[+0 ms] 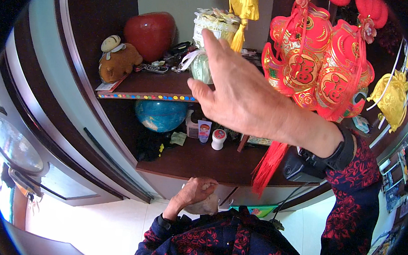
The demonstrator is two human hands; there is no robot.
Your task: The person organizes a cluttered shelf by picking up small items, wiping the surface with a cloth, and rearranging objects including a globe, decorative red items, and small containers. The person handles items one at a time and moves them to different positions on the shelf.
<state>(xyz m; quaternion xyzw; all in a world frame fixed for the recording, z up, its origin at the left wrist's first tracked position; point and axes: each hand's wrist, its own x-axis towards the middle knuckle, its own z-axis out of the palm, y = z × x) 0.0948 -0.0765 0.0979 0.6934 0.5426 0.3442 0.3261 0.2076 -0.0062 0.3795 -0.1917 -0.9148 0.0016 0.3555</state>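
Note:
My right hand [238, 84] is raised in front of the upper shelf, its thumb and fingers apart. Behind its fingertips stands a glass jar [199, 67] with a white ribbon and a lace-trimmed, flower-topped cover; whether the fingers touch it I cannot tell. Low before my body, my left hand [200, 190] is closed around a pale, fuzzy cloth [204, 205], which hangs below the fingers. To the left of the jar are a glossy red rounded object [150, 34] and a brown plush toy [118, 64].
Red fish-shaped hangings [302, 63] with a long red tassel [268, 166] hang at the right. On the lower shelf [187, 163] stand a blue globe [161, 114], a tube [204, 131] and a small white container [218, 140]. A yellow pouch [389, 98] hangs far right.

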